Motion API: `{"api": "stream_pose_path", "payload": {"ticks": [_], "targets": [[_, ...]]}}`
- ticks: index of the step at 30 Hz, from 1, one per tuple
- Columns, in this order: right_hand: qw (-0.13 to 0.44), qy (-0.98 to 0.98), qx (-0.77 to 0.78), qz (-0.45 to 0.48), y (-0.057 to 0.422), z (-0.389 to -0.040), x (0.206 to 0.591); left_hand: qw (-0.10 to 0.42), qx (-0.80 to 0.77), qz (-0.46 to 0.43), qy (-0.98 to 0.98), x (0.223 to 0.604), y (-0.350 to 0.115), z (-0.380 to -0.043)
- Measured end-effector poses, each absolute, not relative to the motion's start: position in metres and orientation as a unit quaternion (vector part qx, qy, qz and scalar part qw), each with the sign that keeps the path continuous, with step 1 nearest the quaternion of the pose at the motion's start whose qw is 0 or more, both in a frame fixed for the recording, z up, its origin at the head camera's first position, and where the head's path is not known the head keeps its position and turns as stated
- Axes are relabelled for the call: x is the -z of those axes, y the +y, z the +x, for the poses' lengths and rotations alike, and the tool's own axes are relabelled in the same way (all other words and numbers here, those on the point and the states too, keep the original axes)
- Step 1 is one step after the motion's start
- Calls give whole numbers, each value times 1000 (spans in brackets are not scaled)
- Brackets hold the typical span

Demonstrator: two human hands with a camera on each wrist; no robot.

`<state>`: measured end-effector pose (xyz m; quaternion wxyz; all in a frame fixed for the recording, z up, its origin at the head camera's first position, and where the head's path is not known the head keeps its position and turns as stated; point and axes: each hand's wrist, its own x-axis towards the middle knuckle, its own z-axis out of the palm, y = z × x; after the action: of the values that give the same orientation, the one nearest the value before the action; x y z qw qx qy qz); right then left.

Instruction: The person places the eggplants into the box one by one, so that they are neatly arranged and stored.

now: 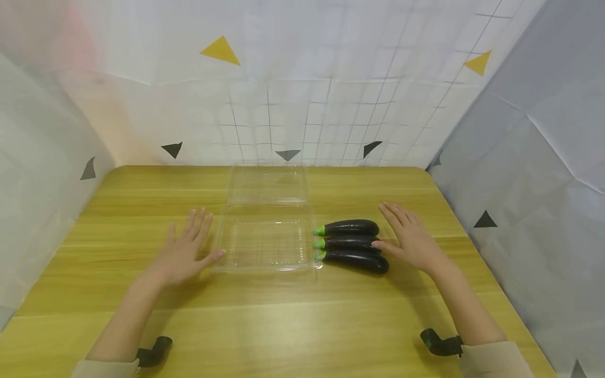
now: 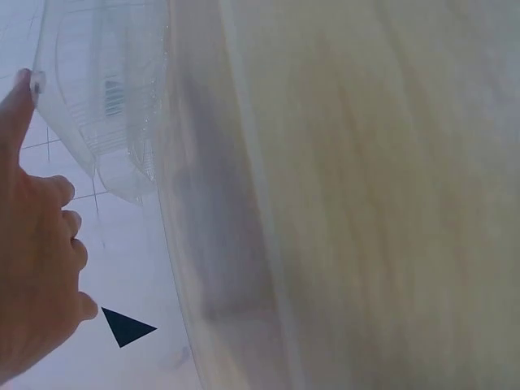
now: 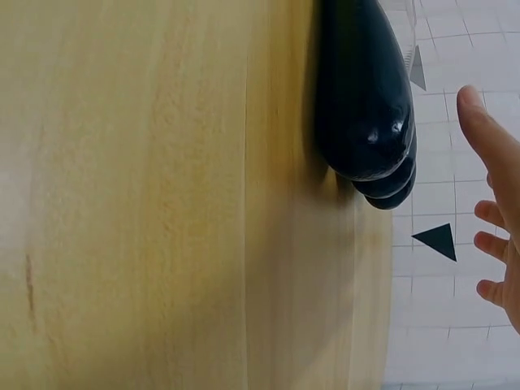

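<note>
A clear plastic clamshell box [image 1: 264, 268] lies with its lid raised at the back, in the middle of the table. Three dark eggplants [image 1: 354, 258] with green stem ends lie side by side just right of it, stems toward the box. My left hand [image 1: 181, 257] is left of the box, fingers spread, thumb tip right at its edge. Over the outer ends of the eggplants is my right hand [image 1: 411, 244], fingers extended, its thumb overlapping the middle one in the head view. In the right wrist view the eggplants [image 3: 366, 97] are beside that hand's thumb, with a gap between.
The wooden table [image 1: 283, 325] has rounded far corners. White sheets with grid lines and triangles form a back wall [image 1: 189, 115] and side walls [image 1: 543, 157]. A black wrist-mounted piece [image 1: 156, 353] is at the left cuff, and another black piece [image 1: 439, 344] at the right.
</note>
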<state>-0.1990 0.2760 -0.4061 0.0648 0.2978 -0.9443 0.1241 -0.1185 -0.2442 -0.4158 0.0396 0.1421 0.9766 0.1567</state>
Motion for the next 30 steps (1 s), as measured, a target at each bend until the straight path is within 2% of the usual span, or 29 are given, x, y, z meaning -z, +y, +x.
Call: {"api": "stream_pose_path", "payload": {"ticks": [18, 30], "targets": [[54, -953, -121, 272, 272, -192, 406, 49, -170, 161, 971, 420, -229, -116], [68, -952, -124, 273, 268, -190, 404, 43, -168, 167, 971, 419, -226, -114]]}}
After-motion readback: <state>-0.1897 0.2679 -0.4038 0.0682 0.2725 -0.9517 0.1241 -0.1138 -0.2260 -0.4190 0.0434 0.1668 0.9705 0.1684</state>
